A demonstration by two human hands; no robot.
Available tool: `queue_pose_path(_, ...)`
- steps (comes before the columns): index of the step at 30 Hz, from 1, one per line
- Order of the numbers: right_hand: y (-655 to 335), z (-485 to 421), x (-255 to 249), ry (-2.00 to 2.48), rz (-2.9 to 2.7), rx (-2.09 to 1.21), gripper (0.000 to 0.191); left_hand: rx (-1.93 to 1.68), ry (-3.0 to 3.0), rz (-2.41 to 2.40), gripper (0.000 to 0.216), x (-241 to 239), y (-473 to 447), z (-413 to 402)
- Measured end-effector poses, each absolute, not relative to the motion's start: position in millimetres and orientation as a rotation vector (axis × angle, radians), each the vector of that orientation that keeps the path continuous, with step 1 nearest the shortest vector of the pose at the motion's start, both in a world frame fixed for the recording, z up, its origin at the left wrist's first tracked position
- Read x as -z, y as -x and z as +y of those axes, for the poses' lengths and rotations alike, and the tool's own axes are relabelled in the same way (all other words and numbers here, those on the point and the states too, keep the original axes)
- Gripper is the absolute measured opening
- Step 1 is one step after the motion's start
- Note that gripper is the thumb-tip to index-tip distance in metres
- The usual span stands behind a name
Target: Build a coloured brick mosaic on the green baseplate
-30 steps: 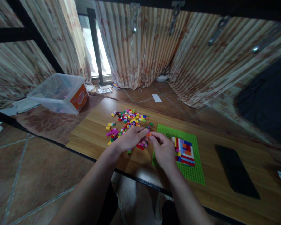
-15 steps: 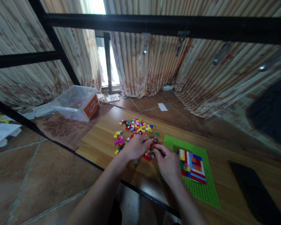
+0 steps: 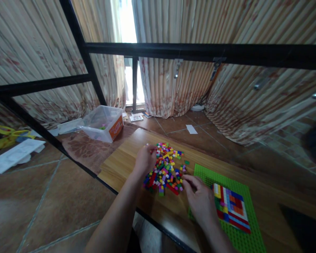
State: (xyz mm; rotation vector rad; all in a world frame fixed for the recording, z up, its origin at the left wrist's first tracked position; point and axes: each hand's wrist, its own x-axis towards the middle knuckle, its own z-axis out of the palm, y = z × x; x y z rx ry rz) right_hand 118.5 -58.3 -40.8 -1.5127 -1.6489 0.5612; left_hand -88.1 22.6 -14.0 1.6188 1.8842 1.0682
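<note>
Loose toy building bricks (image 3: 164,172) of many colours lie in a pile on the wooden table. At the pile's far left edge is my left hand (image 3: 146,159), fingers curled together; whatever they hold is too small to make out. My right hand (image 3: 198,193) is at the pile's right side, thumb and forefinger brought close together, with any small piece between them unclear. Beside that hand, a green baseplate (image 3: 254,219) carries a flat block of built bricks (image 3: 233,207) in striped colours. My right wrist and hand cover part of the baseplate's left side.
The wooden table (image 3: 123,160) has a dark flat object (image 3: 302,225) at its right. A clear plastic box (image 3: 102,123) with an orange label stands on the floor beyond. Black metal bars (image 3: 173,49) cross in front of the curtains (image 3: 163,88). White paper (image 3: 191,129) lies on the tiles.
My left hand has moved from the middle of the pile to its far left edge, uncovering more bricks. My right hand stays by the pile's right side. The camera view has shifted.
</note>
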Motion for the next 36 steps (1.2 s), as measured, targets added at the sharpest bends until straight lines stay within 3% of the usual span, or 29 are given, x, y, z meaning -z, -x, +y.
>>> queue_pose_path(6, -121, -60, 40, 1.464, -1.717, -0.547, 0.024, -0.964, -1.669, 2.174, 0.042, 25, 125, 43)
queue_pose_path(15, -121, -60, 39, 1.450, -1.718, -0.546, 0.024, -0.899, -1.748, 2.202, 0.033, 45, 116, 52)
queue_pose_path(21, -124, -63, 33, 1.443, -1.700, -0.547, 0.023, -0.910, -1.719, 2.186, 0.033, 31, 115, 48)
queue_pose_path(24, -124, -64, 30, 1.442, -1.640, -0.577, 0.023, -1.055, -1.574, 1.968, 0.034, 14, 109, 38)
queue_pose_path(27, -123, -63, 26, 1.416, -1.506, -0.646, 0.023, -1.167, -1.300, 1.435, 0.025, -2, 91, 19)
queue_pose_path(31, -120, -60, 22, 1.302, -1.243, -0.883, 0.030, -0.956, -0.909, 0.951, 0.024, -12, 59, -10)
queue_pose_path(36, -119, -57, 18, 1.211, -1.121, -0.992, 0.027, -0.800, -0.817, 0.841, 0.018, -6, 33, -22)
